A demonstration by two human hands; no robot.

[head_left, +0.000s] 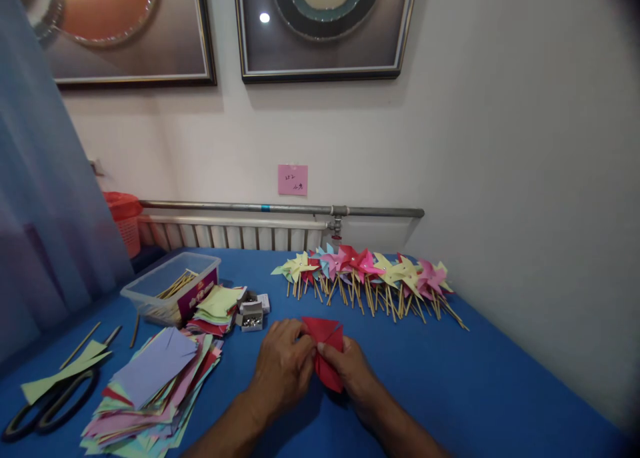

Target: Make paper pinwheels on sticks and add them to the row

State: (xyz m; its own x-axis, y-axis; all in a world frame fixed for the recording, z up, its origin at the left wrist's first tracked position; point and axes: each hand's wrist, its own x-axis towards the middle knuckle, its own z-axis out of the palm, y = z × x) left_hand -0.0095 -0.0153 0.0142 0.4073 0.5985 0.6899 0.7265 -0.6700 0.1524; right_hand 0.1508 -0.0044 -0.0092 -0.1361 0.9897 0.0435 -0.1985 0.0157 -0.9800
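A red paper sheet [327, 371] with slits cut in it is held up between my two hands over the blue table. My left hand [284, 357] is closed on its left edge, fingers curled. My right hand [353, 371] pinches it from the right, the thumb pressed on its face and the other fingers behind it. Part of the paper looks folded over. Just left of my hands, a small open box [252, 318] holds shiny metal pins. Beyond my hands lies a row of finished paper pinwheels [357, 263] on wooden sticks.
On the left are a big stack of coloured paper [155, 371], a smaller stack [219, 305] and a clear plastic tub [165, 271] containing sticks. Black-handled scissors [67, 395] lie under pale green paper strips [65, 371]. A blue curtain [45, 178] hangs at the left; pipes [280, 209] run along the wall.
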